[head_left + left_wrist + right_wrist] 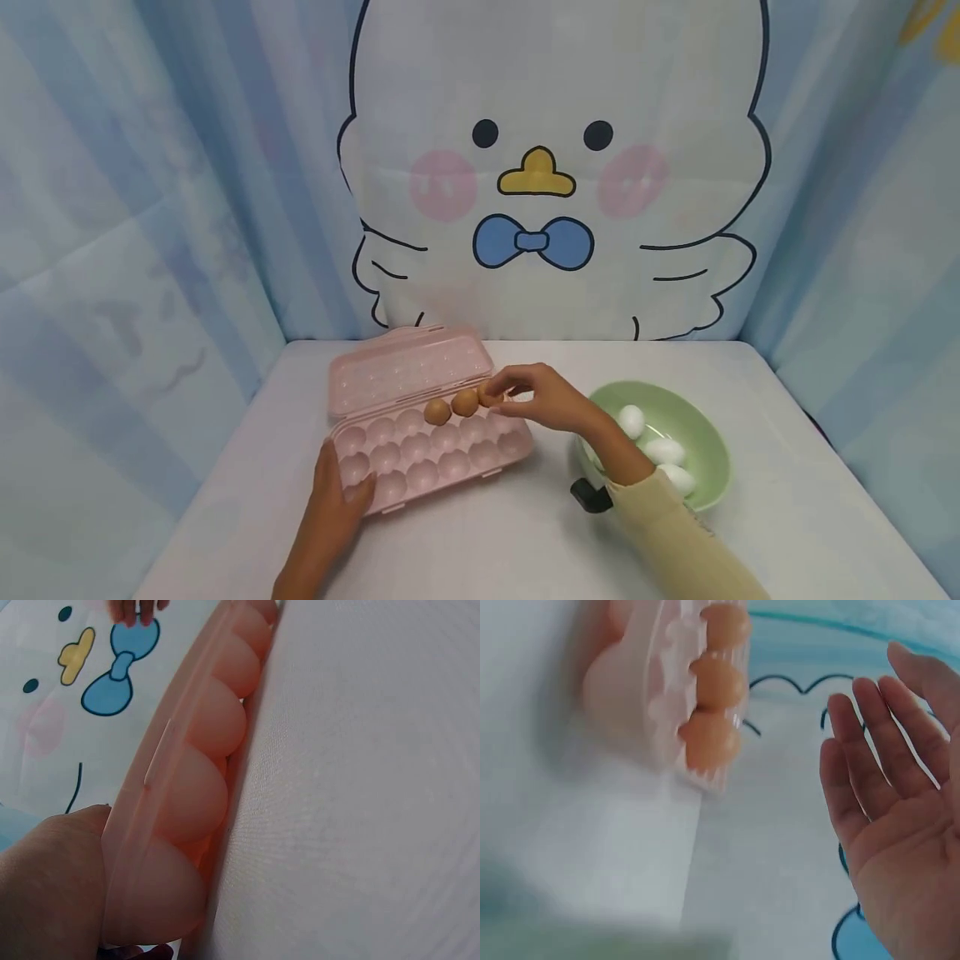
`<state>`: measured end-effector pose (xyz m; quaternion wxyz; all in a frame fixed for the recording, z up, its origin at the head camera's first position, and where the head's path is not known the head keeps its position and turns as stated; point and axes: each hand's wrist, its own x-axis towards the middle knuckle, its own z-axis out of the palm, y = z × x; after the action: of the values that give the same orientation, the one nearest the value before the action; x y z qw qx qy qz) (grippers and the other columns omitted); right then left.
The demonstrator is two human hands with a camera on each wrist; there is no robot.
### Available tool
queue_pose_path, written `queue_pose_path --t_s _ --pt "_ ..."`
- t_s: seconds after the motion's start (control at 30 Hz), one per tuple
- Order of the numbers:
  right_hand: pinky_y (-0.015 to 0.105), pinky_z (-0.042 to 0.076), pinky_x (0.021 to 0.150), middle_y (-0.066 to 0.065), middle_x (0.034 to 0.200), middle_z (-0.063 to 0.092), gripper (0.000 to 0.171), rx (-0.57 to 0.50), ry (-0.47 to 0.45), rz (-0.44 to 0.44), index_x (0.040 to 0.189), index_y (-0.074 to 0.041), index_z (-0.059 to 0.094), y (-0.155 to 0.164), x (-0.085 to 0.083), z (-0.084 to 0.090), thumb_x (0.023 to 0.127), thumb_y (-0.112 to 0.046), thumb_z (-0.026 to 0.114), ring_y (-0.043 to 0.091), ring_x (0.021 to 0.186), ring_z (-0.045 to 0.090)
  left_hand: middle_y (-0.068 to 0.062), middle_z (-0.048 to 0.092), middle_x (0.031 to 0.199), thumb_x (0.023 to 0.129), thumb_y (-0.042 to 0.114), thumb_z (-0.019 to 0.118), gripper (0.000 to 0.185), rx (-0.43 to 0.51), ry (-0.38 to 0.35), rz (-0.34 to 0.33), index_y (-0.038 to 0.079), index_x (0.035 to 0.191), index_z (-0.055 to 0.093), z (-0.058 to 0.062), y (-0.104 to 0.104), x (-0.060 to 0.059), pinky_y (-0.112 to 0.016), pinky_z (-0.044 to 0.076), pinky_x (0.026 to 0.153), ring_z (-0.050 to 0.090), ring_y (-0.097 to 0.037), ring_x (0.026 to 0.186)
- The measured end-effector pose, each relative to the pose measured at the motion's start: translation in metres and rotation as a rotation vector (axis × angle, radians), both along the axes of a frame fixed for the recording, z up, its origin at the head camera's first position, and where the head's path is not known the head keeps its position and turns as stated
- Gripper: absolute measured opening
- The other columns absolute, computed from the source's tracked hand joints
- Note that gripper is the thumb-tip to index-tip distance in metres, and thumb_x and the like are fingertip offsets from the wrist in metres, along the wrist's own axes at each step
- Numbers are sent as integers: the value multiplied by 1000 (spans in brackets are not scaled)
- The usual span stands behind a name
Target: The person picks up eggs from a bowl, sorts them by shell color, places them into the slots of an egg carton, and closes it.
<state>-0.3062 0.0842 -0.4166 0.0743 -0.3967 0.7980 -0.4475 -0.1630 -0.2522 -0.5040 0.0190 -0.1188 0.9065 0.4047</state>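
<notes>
A pink egg tray [420, 467] lies open on the white table, its lid [405, 371] folded back. Three brown eggs [465, 402] sit side by side in the back row. My right hand [525, 392] hovers just right of the rightmost egg [709, 740]. The right wrist view shows that hand [885, 795] with straight fingers and an empty palm. My left hand [337, 500] holds the tray's front left corner. In the left wrist view its skin [52, 892] lies over the tray's rim [154, 761], with a fingertip below.
A green bowl [705, 425] with three white eggs [664, 451] stands right of the tray, under my right forearm. A cartoon chick backdrop [540, 167] and blue curtains wall in the table. Bare white tabletop [525, 542] lies in front.
</notes>
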Motion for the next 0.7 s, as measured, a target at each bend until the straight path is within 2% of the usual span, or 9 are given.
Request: queue_pose_path --t_s 0.1,0.2,0.4,0.6,0.7 --pt "45 54 98 13 114 74 27 28 -15 -28 118 -1 73 27 7 -4 94 -14 77 27 108 69 -27 -15 168 104 46 57 103 -4 -9 -10 -1 161 -16 -1 -3 2 -62 8 120 -4 -48 153" --pt "43 54 98 7 115 74 27 46 -56 -80 118 -6 74 49 15 -10 94 -17 78 21 106 69 -28 -16 167 104 44 56 103 -16 -15 -16 -1 160 -17 -1 -5 3 -62 8 120 -4 -49 153" --pt "41 54 98 1 116 73 23 53 -104 -138 117 -17 75 78 28 -21 95 -23 78 17 107 69 -27 -19 167 104 44 55 103 -15 -22 -18 0 160 -20 0 -5 3 -62 8 120 -5 -49 152" --pt "41 55 97 -2 116 72 22 31 -120 -184 116 -18 75 102 37 -12 95 -22 79 18 107 69 -25 -22 166 105 44 54 102 0 -23 -32 0 159 -21 1 -2 1 -61 7 120 -7 -48 153" --pt "38 55 96 2 116 72 23 2 -109 -191 117 -13 74 116 39 -8 95 -19 78 22 107 69 -25 -22 166 105 42 54 101 2 -20 -39 0 159 -22 1 -1 0 -61 7 120 -8 -47 153"
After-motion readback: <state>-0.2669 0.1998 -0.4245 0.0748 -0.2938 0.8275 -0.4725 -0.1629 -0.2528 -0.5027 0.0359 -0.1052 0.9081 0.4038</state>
